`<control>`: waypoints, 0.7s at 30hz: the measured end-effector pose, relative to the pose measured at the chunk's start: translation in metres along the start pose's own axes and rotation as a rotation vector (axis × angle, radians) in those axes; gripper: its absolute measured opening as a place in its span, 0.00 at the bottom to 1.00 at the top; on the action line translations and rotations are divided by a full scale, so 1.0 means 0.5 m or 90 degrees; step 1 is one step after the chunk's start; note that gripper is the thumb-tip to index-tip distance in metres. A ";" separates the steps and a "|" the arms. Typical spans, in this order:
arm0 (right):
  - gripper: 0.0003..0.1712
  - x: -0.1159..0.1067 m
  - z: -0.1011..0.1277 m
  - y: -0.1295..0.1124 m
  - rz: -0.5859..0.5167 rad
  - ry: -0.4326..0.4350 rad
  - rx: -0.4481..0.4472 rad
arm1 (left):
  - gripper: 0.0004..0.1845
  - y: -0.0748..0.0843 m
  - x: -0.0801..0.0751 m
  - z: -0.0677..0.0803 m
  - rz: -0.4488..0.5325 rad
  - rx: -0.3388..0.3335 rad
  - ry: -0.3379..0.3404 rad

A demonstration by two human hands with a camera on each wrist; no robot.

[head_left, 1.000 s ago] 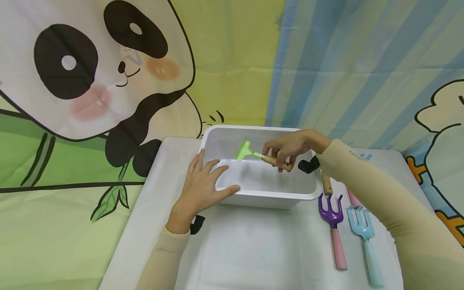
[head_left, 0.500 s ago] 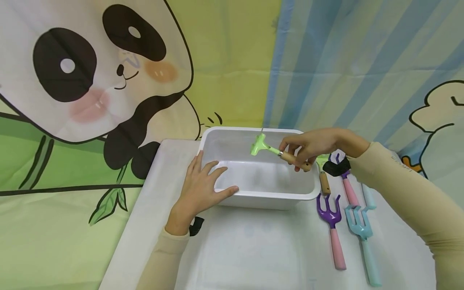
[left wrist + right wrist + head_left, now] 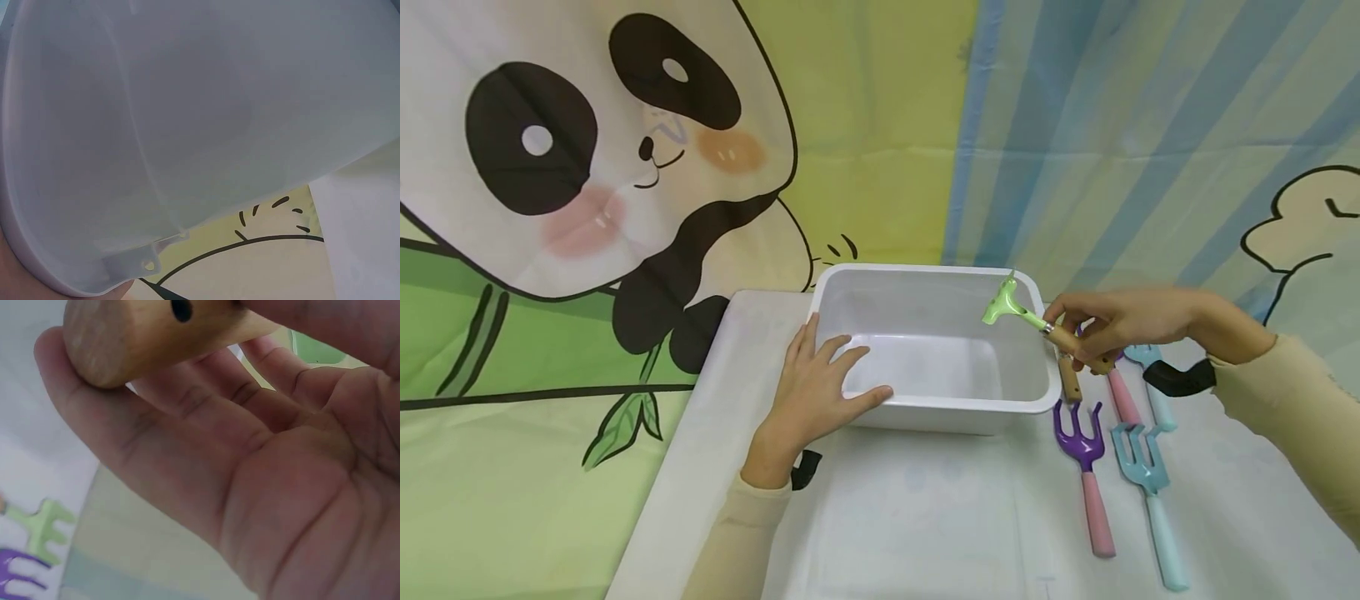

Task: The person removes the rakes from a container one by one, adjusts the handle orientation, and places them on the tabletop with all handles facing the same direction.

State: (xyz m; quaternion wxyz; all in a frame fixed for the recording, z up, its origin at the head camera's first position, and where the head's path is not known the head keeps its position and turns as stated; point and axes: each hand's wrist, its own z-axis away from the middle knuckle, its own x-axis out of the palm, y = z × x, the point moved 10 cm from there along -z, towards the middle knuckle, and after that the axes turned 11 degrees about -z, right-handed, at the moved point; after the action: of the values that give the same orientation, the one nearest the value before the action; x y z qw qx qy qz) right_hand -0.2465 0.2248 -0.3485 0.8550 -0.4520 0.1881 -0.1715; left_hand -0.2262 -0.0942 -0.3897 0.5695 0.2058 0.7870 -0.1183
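Right hand (image 3: 1112, 327) pinching green rake (image 3: 1009, 307) over tub rim (image 3: 1051, 392)

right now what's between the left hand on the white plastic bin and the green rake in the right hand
In the head view, only the white plastic bin's bare interior lies between the left hand and the green rake held by the right hand.

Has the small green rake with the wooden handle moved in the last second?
Yes. The small green rake, pinched by the right hand, went rightward from over the white plastic bin's middle to its right rim.

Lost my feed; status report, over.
Left hand flat on white tub. Right hand holds green rake above tub's right rim. Nothing blocking.
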 end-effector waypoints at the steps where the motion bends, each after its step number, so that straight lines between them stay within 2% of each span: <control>1: 0.23 0.000 0.009 0.011 -0.008 0.005 0.000 | 0.43 0.000 0.001 0.001 -0.001 0.000 0.000; 11: 0.23 0.023 0.080 0.130 -0.112 0.029 -0.051 | 0.42 0.001 -0.004 0.002 -0.002 0.004 0.005; 18: 0.26 0.032 0.123 0.235 -0.148 0.118 -0.041 | 0.42 0.005 0.001 0.003 -0.002 0.008 -0.002; 21: 0.26 0.038 0.147 0.270 -0.162 0.131 -0.057 | 0.42 0.004 0.001 0.003 -0.004 0.006 -0.002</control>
State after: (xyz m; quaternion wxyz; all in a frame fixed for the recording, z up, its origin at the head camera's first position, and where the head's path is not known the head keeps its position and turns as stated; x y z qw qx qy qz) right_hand -0.1783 0.3398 -0.4265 0.7815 -0.4900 0.2236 -0.3149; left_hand -0.2242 -0.0930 -0.3904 0.5693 0.2058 0.7862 -0.1244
